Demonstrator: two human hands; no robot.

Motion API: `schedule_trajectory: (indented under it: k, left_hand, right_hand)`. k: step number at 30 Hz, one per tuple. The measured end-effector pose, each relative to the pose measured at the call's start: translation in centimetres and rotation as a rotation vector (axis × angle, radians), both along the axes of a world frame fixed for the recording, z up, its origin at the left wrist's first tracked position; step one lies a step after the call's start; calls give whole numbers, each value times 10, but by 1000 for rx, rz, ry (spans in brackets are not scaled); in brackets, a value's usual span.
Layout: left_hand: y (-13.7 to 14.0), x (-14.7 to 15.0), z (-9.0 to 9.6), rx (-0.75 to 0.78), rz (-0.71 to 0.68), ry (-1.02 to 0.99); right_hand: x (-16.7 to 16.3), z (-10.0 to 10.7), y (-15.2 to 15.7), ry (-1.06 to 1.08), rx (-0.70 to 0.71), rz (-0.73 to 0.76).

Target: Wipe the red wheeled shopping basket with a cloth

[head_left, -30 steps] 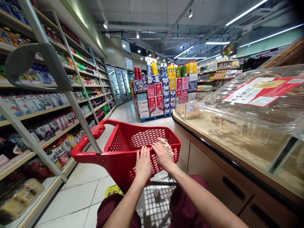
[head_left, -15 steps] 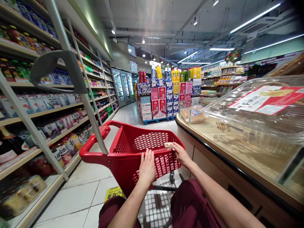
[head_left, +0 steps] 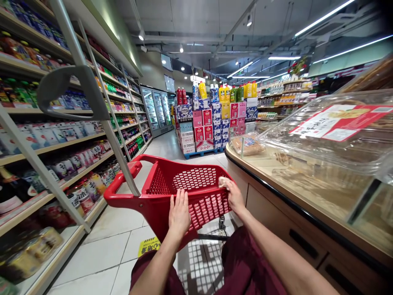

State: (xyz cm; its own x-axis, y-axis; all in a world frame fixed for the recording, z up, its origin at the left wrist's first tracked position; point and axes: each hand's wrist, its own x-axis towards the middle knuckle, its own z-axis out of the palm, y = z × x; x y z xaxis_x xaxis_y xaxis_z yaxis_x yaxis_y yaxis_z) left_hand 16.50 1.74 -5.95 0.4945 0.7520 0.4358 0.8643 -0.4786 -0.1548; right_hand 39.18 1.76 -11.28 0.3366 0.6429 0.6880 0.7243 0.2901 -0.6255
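Note:
A red shopping cart (head_left: pixel 159 213) stands before me, its handle toward the left. My left hand (head_left: pixel 179 214) lies against the near side of its basket, fingers stretched out over the rim and nothing in them. At the basket's right end, my right hand (head_left: pixel 236 197) is closed on a crumpled whitish cloth (head_left: pixel 224 182) at the rim. The right fingertips are partly hidden by the cloth and the hand. Through the holes in the basket wall the floor shows.
Shelves of bottled drinks (head_left: pixel 76 159) line the left side, with a grey pole and handle (head_left: pixel 76 92) in front. A display counter (head_left: pixel 294 205) with clear food packs (head_left: pixel 337 123) borders the right. Stacked drink boxes (head_left: pixel 211 125) stand ahead. A yellow floor sign (head_left: pixel 149 246) lies below.
My left hand has slid left along the rim. The right hand, with the cloth, has shifted slightly right and up at the cart's end. The view has turned slightly.

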Motion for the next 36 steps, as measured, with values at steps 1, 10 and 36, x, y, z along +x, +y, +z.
schedule_trajectory:
  k: [1, 10, 36]
  left_hand:
    - [0, -3, 1, 10, 1, -9]
    - [-24, 28, -2, -671, -185, -1244]
    - [-17, -27, 42, 13, 89, 6]
  right_hand:
    - [4, 1, -1, 49, 0, -36]
    - [-94, 61, 6, 743, 129, 369]
    - [-15, 8, -12, -399, 37, -4]
